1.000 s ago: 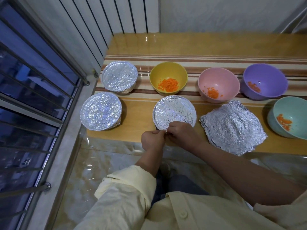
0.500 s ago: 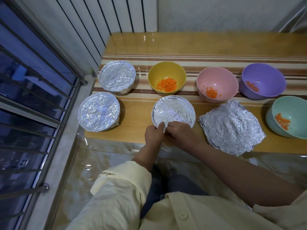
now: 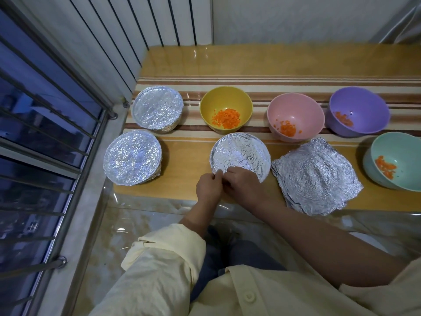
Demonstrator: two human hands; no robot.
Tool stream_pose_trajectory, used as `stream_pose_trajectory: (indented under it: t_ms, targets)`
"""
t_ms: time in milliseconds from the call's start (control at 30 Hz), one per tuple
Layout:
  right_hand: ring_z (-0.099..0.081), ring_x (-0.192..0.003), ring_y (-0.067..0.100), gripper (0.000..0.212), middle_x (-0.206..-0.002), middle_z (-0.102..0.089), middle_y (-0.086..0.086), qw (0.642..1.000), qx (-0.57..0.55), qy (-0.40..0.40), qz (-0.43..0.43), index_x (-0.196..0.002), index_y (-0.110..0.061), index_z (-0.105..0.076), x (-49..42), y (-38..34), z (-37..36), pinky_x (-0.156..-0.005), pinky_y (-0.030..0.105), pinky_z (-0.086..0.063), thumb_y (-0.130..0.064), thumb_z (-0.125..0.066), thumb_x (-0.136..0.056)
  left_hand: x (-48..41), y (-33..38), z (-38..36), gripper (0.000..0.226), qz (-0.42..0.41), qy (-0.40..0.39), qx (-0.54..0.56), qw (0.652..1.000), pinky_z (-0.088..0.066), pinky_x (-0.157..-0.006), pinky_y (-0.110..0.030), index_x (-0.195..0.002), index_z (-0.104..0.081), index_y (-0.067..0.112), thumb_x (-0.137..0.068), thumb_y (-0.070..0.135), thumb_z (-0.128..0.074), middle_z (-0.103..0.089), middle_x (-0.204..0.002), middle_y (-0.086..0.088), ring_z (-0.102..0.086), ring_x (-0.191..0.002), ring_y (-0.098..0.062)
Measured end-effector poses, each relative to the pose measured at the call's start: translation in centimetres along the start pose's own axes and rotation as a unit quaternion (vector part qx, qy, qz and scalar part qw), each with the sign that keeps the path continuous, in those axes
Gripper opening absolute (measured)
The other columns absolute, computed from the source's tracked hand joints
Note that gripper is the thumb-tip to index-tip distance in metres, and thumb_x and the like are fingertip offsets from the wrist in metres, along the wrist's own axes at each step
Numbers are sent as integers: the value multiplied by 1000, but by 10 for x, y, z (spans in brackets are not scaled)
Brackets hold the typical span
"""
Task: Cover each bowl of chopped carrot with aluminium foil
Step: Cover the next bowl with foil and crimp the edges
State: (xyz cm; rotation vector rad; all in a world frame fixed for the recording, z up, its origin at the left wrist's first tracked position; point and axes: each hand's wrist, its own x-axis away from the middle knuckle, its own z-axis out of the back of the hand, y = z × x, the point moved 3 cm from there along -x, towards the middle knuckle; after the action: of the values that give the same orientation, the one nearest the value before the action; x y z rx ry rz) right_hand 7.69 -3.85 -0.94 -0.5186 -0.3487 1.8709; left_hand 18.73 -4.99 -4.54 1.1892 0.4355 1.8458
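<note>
1. You are working on the middle covered bowl (image 3: 240,153). It sits near the front edge of the table (image 3: 250,62), right in front of you, with foil lying flat over its top.
2. Your left hand (image 3: 208,187) and right hand (image 3: 245,184) meet at the near rim of that bowl. The fingers of both hands are curled and pinch the foil edge there. The tips under the rim are hidden from me.
3. I think this step is almost done. The foil looks snug round the far rim and the sides, and only the near bit is left to tuck.
4. Next, I think you should press that last bit tight, let go, and reach right for the foil stack (image 3: 316,176), just beside the bowl.
5. Take only one sheet. Thin sheets may stick together, so peel the top one slowly.
6. Then lay it over an open bowl. The yellow bowl (image 3: 226,103) is close, just behind the one you are holding.
7. Now count. Three bowls wear foil: the middle one, the front-left covered bowl (image 3: 132,157) and the back-left covered bowl (image 3: 157,107), both by the window (image 3: 45,124).
8. Four bowls are open and show chopped carrot (image 3: 226,118): the yellow bowl, the pink bowl (image 3: 296,108), the purple bowl (image 3: 362,103) and the green bowl (image 3: 401,151).
9. That makes seven bowls and one foil stack. I cannot tell how many sheets are in it.
</note>
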Motion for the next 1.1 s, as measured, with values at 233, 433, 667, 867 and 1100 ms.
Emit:
stream_pose_trajectory:
  t_ms: [233,433,667,867,1100]
  targets:
    - [-57,-57,27,11,-63,-55,7,1000,-24,-8,4,-64,-7,-66,-2,0,-1,-44,26,-39,-16,-64,-71,-2,7,7,45,-33,13,-92,995,-45,-75,-38,-90,-69,-12,-103,19,-39,-70,-94,-29,-64,-93,-42]
    - [-59,-64,25,15,-69,-59,7,998,7,-33,44,-71,-7,-66,10,9,9,-50,28,-41,-15,-78,-71,-8,6,10,45,-36,8,-83,996,-49,-79,-42,-89,-70,-10,-102,21,-40,-70,-93,-28,-65,-91,-43]
    - [-56,-58,27,18,-64,-56,8,999,-6,-30,22,-66,-6,-60,9,9,7,-46,33,-41,-10,-78,-71,12,2,17,42,7,72,-12,997,-49,-78,-35,-67,-64,19,-95,48,-55,-73,-79,-9,-66,-79,-28]
    - [-55,-55,26,24,-61,-54,6,999,0,-40,20,-61,-9,-58,10,7,3,-44,26,-33,-5,-81,-63,21,-3,9,44,14,102,15,995,-54,-70,-36,-69,-73,3,-77,44,-60,-56,-57,-2,-48,-58,-22]
    - [-56,-53,25,17,-62,-55,6,1000,-8,-19,15,-66,-8,-64,9,9,5,-44,24,-32,-3,-79,-62,22,0,6,36,30,76,16,997,-55,-71,-32,-68,-77,11,-82,43,-68,-71,-63,-7,-69,-67,-30]
